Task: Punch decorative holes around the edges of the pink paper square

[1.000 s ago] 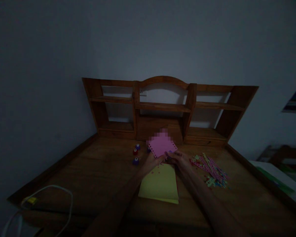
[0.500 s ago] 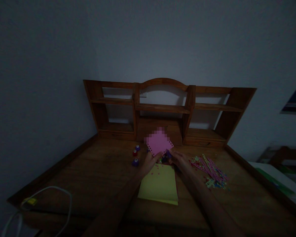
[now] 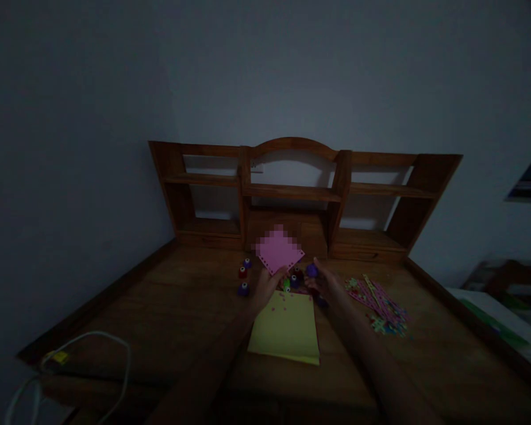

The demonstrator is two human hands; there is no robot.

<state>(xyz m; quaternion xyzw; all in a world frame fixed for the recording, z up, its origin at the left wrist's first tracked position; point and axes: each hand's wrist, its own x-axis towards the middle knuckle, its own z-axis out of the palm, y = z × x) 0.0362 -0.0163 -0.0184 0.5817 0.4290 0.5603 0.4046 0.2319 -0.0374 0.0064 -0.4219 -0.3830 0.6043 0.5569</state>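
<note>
My left hand [image 3: 268, 289] is closed on the near corner of a pink sheet of paper [image 3: 279, 252] with small holes along its edges; the sheet's far part is pixelated. In my right hand [image 3: 325, 283] is a purple paper punch [image 3: 311, 270], held between thumb and fingers, apart from the sheet. Below the hands lies a yellow paper pad [image 3: 285, 330] with several pink paper bits on its upper part. Between the hands sit a green punch [image 3: 287, 285], a dark purple punch [image 3: 294, 281] and a dark red punch [image 3: 298, 273].
Left of the pad stand two purple punches, one nearer [image 3: 243, 289], and a red punch [image 3: 242, 273]. A pile of pink, yellow and blue punched strips [image 3: 383, 307] lies at right. A wooden shelf unit [image 3: 292, 192] backs the desk [image 3: 159, 313]; a white cable [image 3: 126, 360] hangs front left.
My right hand has moved right with the purple punch, away from the pink sheet's edge. The pink sheet has shifted slightly left in my left hand.
</note>
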